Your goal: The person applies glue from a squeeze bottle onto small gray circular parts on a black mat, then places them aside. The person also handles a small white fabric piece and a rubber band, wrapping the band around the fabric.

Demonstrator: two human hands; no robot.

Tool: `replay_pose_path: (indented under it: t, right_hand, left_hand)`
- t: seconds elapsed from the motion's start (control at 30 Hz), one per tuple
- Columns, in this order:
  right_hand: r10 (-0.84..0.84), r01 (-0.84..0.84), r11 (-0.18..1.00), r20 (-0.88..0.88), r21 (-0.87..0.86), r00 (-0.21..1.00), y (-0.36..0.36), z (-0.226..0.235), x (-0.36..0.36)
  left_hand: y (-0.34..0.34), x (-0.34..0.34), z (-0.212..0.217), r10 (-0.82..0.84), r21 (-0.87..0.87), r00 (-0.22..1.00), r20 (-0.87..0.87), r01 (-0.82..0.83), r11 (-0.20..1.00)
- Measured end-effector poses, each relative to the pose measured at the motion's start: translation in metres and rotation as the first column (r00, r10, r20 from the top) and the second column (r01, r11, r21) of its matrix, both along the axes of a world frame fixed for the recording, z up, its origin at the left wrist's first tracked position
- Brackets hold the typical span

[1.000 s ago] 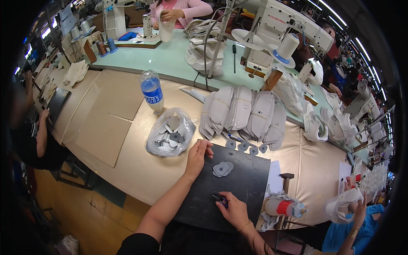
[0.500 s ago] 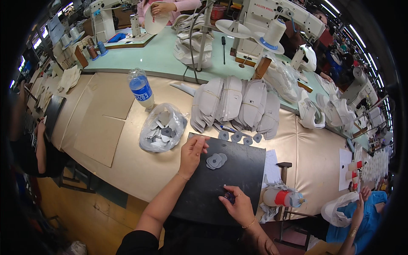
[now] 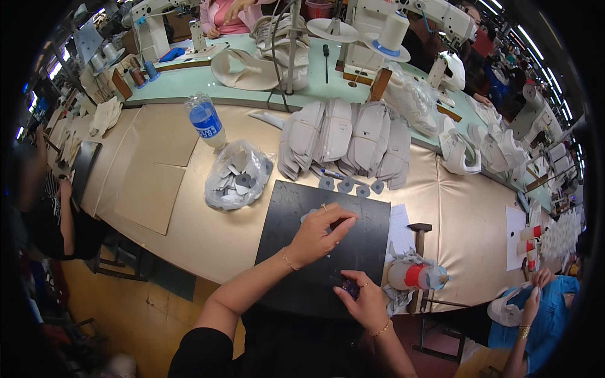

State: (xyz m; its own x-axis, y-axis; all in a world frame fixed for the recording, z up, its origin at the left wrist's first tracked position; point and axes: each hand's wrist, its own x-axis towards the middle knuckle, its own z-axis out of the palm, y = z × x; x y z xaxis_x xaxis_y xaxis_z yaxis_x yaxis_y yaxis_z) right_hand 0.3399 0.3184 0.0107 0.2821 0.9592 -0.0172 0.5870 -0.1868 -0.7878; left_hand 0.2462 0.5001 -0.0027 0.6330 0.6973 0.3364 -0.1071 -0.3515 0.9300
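Note:
My left hand (image 3: 321,234) reaches across a black work board (image 3: 283,208), thumb and fingertips drawn together. What is in that pinch, if anything, is too small to make out. Beneath it lies a small pile of rounded grey pieces (image 3: 305,217), mostly hidden by the hand. Lower right, my right hand (image 3: 365,302) is closed round a small, shiny dark object (image 3: 350,287); its kind is unclear. Beyond the board's far edge sit several loose grey pieces (image 3: 345,184) with dark centres. A pen (image 3: 333,174) rests just behind them.
Banded stacks of grey shoe parts (image 3: 337,135) stand at the back. To the left are a plastic bag of scraps (image 3: 236,183) and a blue-labelled bottle (image 3: 207,123). A hammer (image 3: 419,230), a paper sheet (image 3: 400,227) and a red-banded bottle (image 3: 413,276) border the board's right.
My left hand has moved right and now covers the grey pile. My right hand has shifted slightly right, still holding the dark object. Across the table, a person's large pale piece now lies down.

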Motion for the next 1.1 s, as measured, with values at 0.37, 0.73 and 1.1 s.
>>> replay_pose_path:
  t: [0.37,0.73,1.1]
  right_hand:
    - [-0.097,0.1,0.995,-0.085,0.031,0.992,-0.029,0.004,0.011]
    - [-0.231,0.265,0.962,-0.327,0.061,0.916,-0.078,0.013,0.026]
    - [-0.341,0.479,0.875,-0.611,0.071,0.714,-0.105,0.03,0.031]
  left_hand:
    - [-0.018,0.01,-0.009,-0.061,0.032,0.992,-0.108,0.065,0.997]
    - [-0.057,0.046,-0.009,-0.327,-0.03,0.94,-0.1,0.325,0.945]
    - [-0.089,0.069,0.006,-0.43,0.056,0.882,-0.194,0.447,0.893]
